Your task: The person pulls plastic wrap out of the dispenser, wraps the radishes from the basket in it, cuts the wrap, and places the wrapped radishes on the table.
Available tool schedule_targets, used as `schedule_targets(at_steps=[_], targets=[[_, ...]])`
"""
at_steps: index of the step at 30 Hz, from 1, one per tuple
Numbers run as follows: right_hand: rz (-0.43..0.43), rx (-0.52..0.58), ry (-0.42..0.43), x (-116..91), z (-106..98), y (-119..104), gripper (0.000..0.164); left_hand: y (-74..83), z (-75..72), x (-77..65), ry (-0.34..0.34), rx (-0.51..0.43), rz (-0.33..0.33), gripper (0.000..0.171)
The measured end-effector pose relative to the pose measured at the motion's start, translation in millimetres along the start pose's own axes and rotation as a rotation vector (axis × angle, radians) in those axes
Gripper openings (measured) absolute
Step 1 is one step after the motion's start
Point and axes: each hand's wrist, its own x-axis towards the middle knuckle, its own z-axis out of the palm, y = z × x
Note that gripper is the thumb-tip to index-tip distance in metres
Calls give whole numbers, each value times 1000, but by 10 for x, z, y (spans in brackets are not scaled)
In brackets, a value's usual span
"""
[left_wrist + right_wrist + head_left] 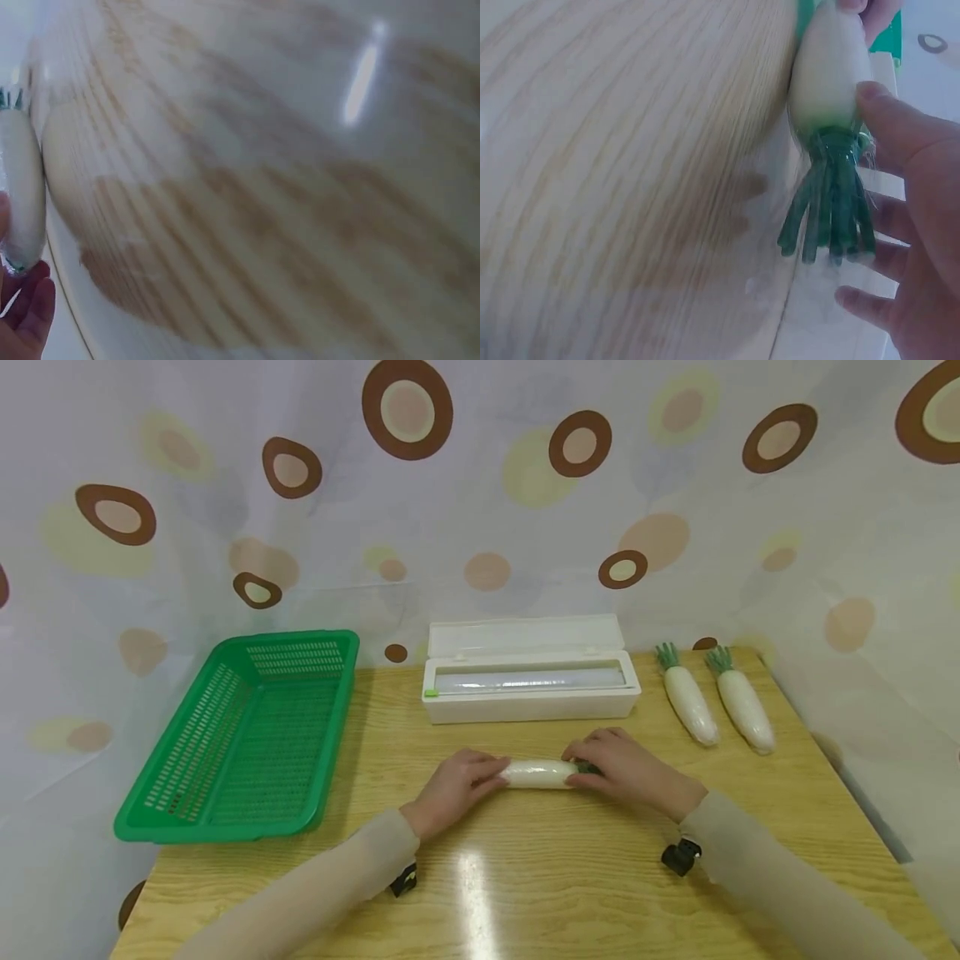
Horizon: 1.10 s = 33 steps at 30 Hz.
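A white daikon radish (pixel 538 774) lies crosswise at the middle of the table, its surface glossy with clear film. My left hand (pixel 457 789) holds its tip end, thumb in front and fingers behind. At the stalk end, my right hand (pixel 626 768) grips it the same way, partly covering the green stalks. In the right wrist view the cut green stalks (pixel 829 202) point toward my right palm, with loose film around them, and the thumb (pixel 885 112) presses on the radish. The left wrist view shows the wrapped tip between my left fingers (pixel 34 315).
Behind the hands stands a white cling film dispenser (pixel 532 706), lid up, a film roll inside. To the left sits a green plastic basket (pixel 318 777). Two wrapped daikon radishes (pixel 690 706) (pixel 746 710) lie at the back right. A patterned curtain (pixel 487 527) borders the wooden table (pixel 570 893).
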Motion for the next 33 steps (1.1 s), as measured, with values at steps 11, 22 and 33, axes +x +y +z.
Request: schedule_targets(at_steps=[11, 22, 33], targets=[[-81, -26, 133, -164, 91, 144, 32, 0, 28, -82, 2, -108, -46, 42], [-205, -72, 274, -160, 212, 215, 37, -16, 19, -57, 5, -126, -4, 40], [-5, 18, 109, -277, 69, 291, 44, -75, 14, -81, -41, -208, -12, 43]])
